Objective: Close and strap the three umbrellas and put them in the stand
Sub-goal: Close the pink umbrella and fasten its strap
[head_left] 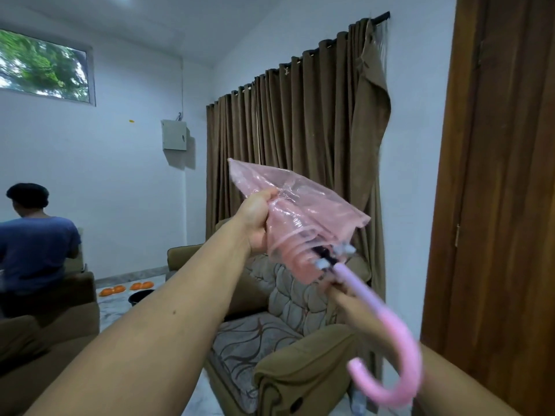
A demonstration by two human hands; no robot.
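A pink see-through umbrella (pixel 303 217) is held up in front of me, folded, its tip pointing up and left. My left hand (pixel 255 223) grips the gathered canopy near its middle. My right hand (pixel 351 301) holds the pink shaft just below the canopy, partly hidden behind it and blurred. The curved pink handle (pixel 396 367) hangs at the lower right. No strap shows around the canopy. No other umbrella and no stand is in view.
A brown armchair (pixel 270 340) with a patterned cushion stands below the umbrella. Brown curtains (pixel 300 145) hang behind, a wooden door (pixel 495 175) is at the right. A person in a blue shirt (pixel 36 244) sits at the left. Orange objects (pixel 126 288) and a dark bucket (pixel 139 295) lie on the floor.
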